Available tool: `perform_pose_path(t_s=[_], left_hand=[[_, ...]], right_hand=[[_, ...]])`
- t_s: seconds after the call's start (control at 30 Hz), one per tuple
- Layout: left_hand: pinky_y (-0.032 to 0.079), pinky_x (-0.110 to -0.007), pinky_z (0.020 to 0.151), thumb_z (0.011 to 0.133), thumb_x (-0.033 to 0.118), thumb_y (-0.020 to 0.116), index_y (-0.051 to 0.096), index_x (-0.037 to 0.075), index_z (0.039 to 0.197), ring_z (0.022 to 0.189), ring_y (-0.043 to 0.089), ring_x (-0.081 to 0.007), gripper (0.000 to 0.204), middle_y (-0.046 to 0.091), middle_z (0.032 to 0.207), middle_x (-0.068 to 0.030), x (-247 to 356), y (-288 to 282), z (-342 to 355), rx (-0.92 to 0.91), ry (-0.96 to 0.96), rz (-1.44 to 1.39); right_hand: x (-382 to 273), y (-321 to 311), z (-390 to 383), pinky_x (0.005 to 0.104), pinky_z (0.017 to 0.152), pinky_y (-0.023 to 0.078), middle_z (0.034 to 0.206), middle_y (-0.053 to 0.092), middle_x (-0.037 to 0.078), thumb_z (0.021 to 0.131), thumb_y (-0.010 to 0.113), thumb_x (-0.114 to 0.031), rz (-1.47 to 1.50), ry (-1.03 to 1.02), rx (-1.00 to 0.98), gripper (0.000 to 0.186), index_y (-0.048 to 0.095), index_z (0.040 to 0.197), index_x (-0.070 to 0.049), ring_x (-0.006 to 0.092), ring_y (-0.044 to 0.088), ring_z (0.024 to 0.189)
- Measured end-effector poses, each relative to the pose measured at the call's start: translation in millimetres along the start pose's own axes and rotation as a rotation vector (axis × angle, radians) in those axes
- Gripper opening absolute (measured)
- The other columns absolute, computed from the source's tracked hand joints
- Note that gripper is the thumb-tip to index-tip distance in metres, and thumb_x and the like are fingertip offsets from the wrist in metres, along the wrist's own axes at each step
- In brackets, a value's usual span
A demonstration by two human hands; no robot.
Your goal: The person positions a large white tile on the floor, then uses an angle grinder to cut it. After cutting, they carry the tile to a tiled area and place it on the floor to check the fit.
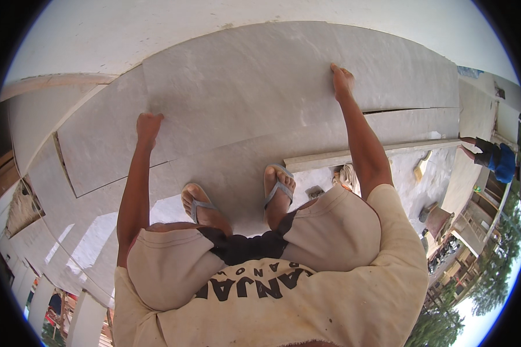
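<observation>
I squat with both arms reaching forward over a large grey floor tile (pixel 243 81). My left hand (pixel 150 127) is closed in a fist against the tile surface near its left seam, thumb toward the right. Farther forward, my right hand (pixel 342 81) is also closed, its curled fingers at the tile's surface. Whether anything small is inside either hand is hidden. A dark gap (pixel 396 110) runs along the tile's near edge, right of my right forearm. My feet, in grey flip-flops (pixel 279 188), rest on the grey floor on the near side.
A white wall (pixel 260 13) borders the tile's far side. A long, narrow strip (pixel 324 160) lies to the right of my feet, with a crumpled cloth (pixel 348 176) and a wood-coloured tool (pixel 422 166) beyond. At far right are a bucket (pixel 438 220) and another person (pixel 495 159) in blue.
</observation>
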State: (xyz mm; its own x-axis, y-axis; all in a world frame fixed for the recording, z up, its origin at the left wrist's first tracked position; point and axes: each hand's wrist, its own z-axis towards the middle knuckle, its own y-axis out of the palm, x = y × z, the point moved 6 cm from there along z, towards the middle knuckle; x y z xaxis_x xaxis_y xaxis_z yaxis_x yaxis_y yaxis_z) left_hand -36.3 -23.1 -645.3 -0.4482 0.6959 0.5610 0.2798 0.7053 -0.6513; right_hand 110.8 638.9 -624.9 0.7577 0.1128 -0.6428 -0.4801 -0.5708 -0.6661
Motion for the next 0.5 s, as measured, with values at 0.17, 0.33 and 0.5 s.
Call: perform_pose_path(t_s=[0.17,0.33,0.5], left_hand=[[0.043,-0.043,0.060,0.073,0.021,0.080,0.052,0.001,0.066,0.065,0.049,-0.0183,0.035,0.051,0.067,-0.0053,20.3,-0.4,-14.1,0.059,0.008,0.006],[0.041,-0.040,0.059,0.075,0.019,0.080,0.051,0.003,0.064,0.064,0.046,-0.0155,0.035,0.050,0.066,-0.0025,24.5,3.5,-11.5,-0.044,-0.037,-0.012],[0.031,-0.037,0.054,0.076,0.018,0.077,0.041,0.011,0.061,0.059,0.035,-0.0113,0.040,0.038,0.062,0.0031,21.6,-2.3,-10.9,0.026,0.079,-0.032]], right_hand=[[-13.4,-2.0,-22.1,0.0452,0.072,0.045,0.070,0.062,0.015,0.086,0.071,-0.040,0.031,-0.042,0.110,0.046,0.063,0.073,0.003,0.0257,0.056,0.070],[1.7,-0.8,-3.6,0.0460,0.074,0.047,0.074,0.065,0.018,0.086,0.071,-0.040,0.030,-0.087,0.116,0.045,0.066,0.075,0.003,0.0275,0.059,0.073],[3.0,5.9,0.1,0.0463,0.073,0.047,0.071,0.063,0.019,0.086,0.071,-0.040,0.052,-0.085,0.108,0.046,0.064,0.074,0.003,0.0290,0.058,0.070]])
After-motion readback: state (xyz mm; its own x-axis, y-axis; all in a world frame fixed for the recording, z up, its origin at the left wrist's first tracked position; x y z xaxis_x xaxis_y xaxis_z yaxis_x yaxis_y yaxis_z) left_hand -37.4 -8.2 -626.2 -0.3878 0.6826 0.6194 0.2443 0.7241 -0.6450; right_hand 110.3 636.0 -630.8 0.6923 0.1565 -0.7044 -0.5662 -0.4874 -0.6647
